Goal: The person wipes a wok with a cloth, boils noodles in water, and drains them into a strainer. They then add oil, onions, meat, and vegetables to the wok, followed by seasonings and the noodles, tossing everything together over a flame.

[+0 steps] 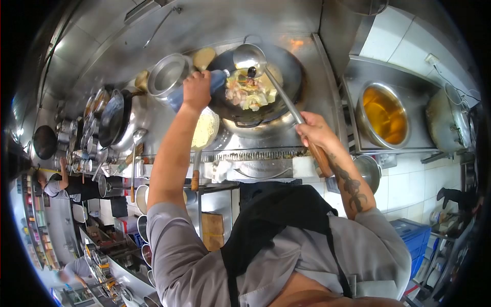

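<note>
My left hand (196,90) is wrapped round a blue-tinted bottle (219,78), tilted with its neck toward the wok (292,77). My right hand (314,129) grips the handle of a long metal ladle (246,55) with a wooden end. The ladle's bowl is over the far side of the wok, close to the bottle's mouth, with a small dark patch at its near edge. Inside the wok lie pale pieces of meat and vegetable (250,94). Beneath my left forearm, a strainer with a wooden handle (195,180) holds pale noodles (203,128), partly hidden.
A metal pot (170,75) stands left of the wok. Stacked pans (113,118) and another ladle (137,137) are farther left. At right sits a steel pot of amber liquid (384,115). Another person (64,187) works at far left. Blue crates (410,238) stand lower right.
</note>
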The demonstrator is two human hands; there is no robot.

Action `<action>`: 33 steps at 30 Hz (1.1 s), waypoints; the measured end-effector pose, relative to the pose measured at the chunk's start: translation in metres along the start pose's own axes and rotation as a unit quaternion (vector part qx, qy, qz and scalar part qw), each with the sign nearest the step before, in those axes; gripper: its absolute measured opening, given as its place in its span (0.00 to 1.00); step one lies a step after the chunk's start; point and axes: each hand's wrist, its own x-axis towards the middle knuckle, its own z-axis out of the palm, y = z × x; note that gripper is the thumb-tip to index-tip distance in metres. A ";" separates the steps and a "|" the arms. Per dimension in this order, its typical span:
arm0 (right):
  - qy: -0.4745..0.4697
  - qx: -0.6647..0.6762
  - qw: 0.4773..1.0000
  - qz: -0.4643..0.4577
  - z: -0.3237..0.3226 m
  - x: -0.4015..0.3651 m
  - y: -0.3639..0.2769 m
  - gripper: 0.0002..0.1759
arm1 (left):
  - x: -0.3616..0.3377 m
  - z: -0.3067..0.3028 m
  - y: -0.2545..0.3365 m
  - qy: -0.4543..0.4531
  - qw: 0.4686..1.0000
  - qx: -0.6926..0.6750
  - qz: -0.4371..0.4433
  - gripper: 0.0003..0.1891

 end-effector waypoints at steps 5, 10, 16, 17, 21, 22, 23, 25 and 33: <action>0.007 0.041 0.999 0.026 0.004 -0.002 -0.001 0.11 | 0.000 0.001 0.001 0.042 0.997 -0.060 0.002 0.32; 0.012 0.062 0.996 0.056 0.007 0.007 0.002 0.07 | -0.016 0.027 -0.003 0.077 0.927 -0.355 -0.095 0.36; 0.087 -0.087 0.992 0.041 0.006 0.043 0.027 0.08 | -0.076 0.035 -0.021 0.165 0.682 -0.682 -0.206 0.33; 0.095 -0.138 0.986 0.024 0.008 0.049 0.035 0.08 | -0.087 0.040 -0.029 0.187 0.661 -0.694 -0.215 0.33; 0.065 -0.173 0.983 -0.008 0.004 0.064 0.065 0.10 | -0.148 0.013 -0.062 0.243 0.618 -0.686 -0.297 0.36; 0.043 -0.141 0.989 -0.007 -0.002 0.065 0.067 0.11 | -0.166 0.013 -0.073 0.248 0.620 -0.673 -0.318 0.36; 0.047 -0.173 0.984 0.005 -0.002 0.060 0.055 0.11 | -0.185 0.017 -0.088 0.253 0.622 -0.659 -0.338 0.36; 0.054 -0.237 0.970 0.029 -0.003 0.048 0.019 0.11 | -0.227 0.028 -0.115 0.268 0.656 -0.615 -0.346 0.37; 0.111 -0.453 0.883 -0.050 0.009 0.126 0.033 0.13 | -0.342 0.056 -0.173 0.291 0.666 -0.519 -0.450 0.36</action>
